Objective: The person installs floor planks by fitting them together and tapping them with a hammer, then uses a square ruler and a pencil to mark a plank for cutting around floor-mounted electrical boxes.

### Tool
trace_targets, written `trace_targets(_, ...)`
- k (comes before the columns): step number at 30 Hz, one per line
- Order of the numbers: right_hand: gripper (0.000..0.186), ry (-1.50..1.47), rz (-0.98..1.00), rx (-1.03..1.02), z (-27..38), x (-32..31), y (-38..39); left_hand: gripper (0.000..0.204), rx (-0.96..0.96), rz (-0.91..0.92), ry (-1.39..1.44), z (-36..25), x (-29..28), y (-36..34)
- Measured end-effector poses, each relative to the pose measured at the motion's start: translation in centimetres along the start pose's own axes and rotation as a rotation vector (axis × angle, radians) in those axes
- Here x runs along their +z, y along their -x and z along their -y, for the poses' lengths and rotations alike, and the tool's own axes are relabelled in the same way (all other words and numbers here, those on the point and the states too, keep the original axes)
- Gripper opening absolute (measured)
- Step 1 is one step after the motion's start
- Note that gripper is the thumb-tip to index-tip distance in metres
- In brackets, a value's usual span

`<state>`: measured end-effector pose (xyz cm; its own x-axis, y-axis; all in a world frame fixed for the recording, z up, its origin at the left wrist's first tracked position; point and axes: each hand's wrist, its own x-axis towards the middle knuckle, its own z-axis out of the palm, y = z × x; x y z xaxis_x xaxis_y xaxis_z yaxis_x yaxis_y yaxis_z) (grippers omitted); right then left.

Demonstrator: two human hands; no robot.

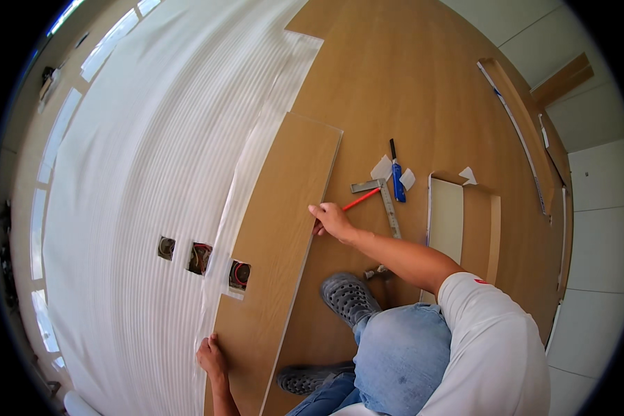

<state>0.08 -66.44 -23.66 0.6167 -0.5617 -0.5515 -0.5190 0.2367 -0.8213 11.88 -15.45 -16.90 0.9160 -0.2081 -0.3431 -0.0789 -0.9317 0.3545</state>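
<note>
A long wood-look floor plank (284, 208) lies partly over the white ribbed underlay and partly over the laid flooring. Its left edge has a notch around a square floor box (240, 274) with wires in it. My right hand (331, 220) is closed on the plank's right edge, thumb on top. Lower down, my left hand (212, 356) grips the left edge with curled fingers. A red pencil (362, 200) reaches from beside my right hand to a metal try square (388, 201); I cannot tell whether the hand holds it. Nearby lies a blue utility knife (398, 180).
Two more wired openings (199, 258) sit in the underlay (145, 173) at left. My clog-style shoes (348, 297) rest on the laid flooring (395, 83). Right of them are an open cardboard box (445, 215), paper scraps (407, 179) and long packaging (516, 132).
</note>
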Motion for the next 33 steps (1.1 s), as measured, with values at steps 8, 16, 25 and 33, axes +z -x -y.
trace_targets(8,0.047,-0.021,-0.008,0.015,-0.9,-0.2,-0.5,0.051,-0.024,-0.001,-0.003,0.1,0.5,0.1)
trace_targets(16,0.045,-0.003,-0.006,0.022,-0.8,-0.4,-0.5,0.053,-0.027,0.012,-0.027,-0.8,0.1,0.8)
trace_targets(25,0.042,0.013,0.049,0.051,-0.8,-1.1,-0.6,0.051,-0.080,0.084,-0.086,-2.2,-2.0,1.4)
trace_targets(33,0.045,-0.021,0.031,0.041,-1.6,-2.6,-0.9,0.050,-0.124,0.127,-0.049,-5.0,-2.8,2.3)
